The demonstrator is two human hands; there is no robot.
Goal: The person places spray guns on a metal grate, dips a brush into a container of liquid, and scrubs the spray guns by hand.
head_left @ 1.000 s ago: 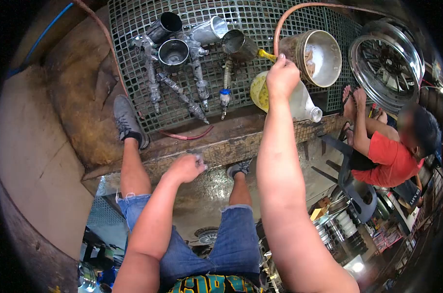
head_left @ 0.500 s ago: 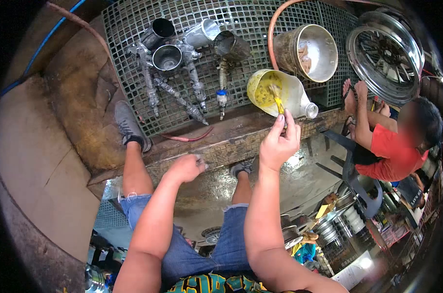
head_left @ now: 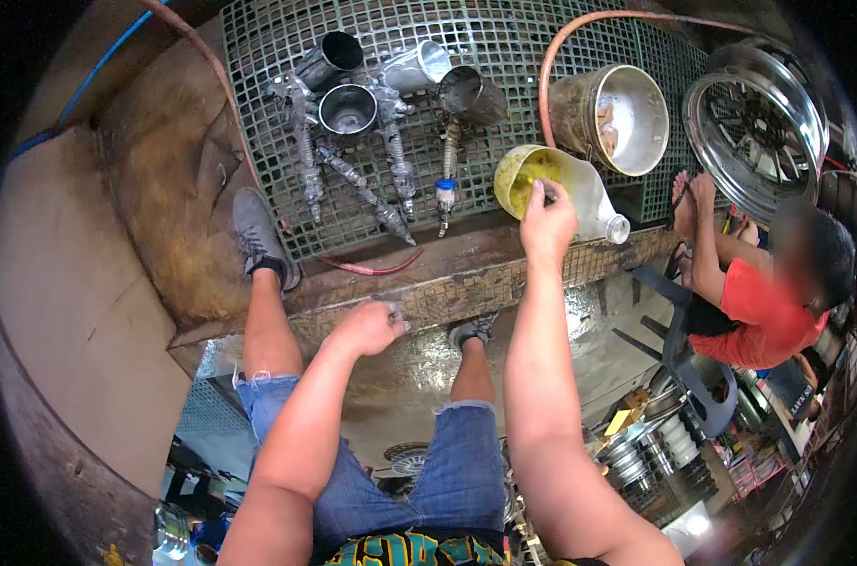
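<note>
My right hand (head_left: 549,224) is pinched over the mouth of a cut-open plastic jug (head_left: 591,193), which lies on its side with yellow liquid (head_left: 545,170) inside. Its fingers grip a small brush, now mostly hidden by the hand and the jug. My left hand (head_left: 367,328) hangs above the ledge with its fingers curled in; a greyish bit shows at the fingertips, too small to name. Left of the jug, several spray guns lie on the grating, among them one with a dark cup (head_left: 472,96) and one with a round open cup (head_left: 348,111).
A metal bucket (head_left: 581,106) stands behind the jug on the grating (head_left: 504,38), with an orange hose (head_left: 548,71) looped beside it. To the right are a chrome wheel rim (head_left: 697,118) and a seated person in a red shirt (head_left: 764,311). A concrete ledge (head_left: 476,278) runs in front.
My right hand has moved forward and lowered the brush deeper into the jug, so its yellow handle is now hidden. The left hand stays curled. The whole view has shifted slightly.
</note>
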